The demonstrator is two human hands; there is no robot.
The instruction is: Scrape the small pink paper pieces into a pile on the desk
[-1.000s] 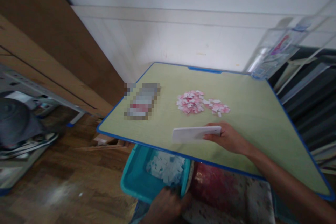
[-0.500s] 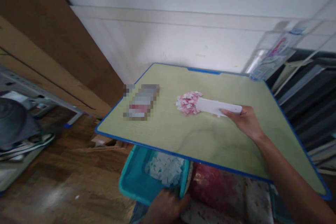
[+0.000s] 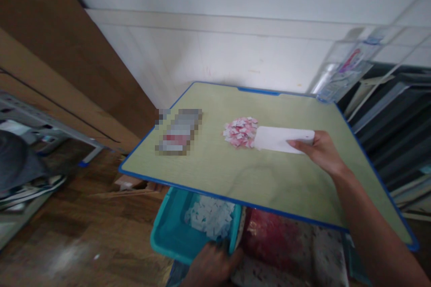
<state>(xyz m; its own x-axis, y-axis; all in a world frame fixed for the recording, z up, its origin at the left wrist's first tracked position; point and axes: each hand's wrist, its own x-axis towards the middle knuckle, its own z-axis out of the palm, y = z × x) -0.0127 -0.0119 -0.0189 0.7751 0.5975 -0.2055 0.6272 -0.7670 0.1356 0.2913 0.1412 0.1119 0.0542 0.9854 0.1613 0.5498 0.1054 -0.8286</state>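
My right hand (image 3: 323, 150) is closed on one end of a flat white scraper (image 3: 274, 138), thumb on top. The scraper's far end touches or nearly touches a heap of small pink and white paper scraps (image 3: 240, 132) on the pale green tabletop (image 3: 215, 166). Low in the view, my left hand (image 3: 212, 262) is wrapped over the near right rim of a teal basin (image 3: 168, 228). Inside that basin lie many white paper scraps (image 3: 212, 215). The left fingertips are partly hidden.
A blurred-out flat object (image 3: 180, 132) lies on the table's left. A clear plastic bottle (image 3: 350, 69) stands at the back right corner. Below the front edge is a stained red and grey surface (image 3: 276, 246). Brown cardboard (image 3: 84, 76) leans at the left wall.
The scraper has shifted slightly right and turned, so more of its broad face shows. My left hand stays at the basin rim. The whole view has moved a little.
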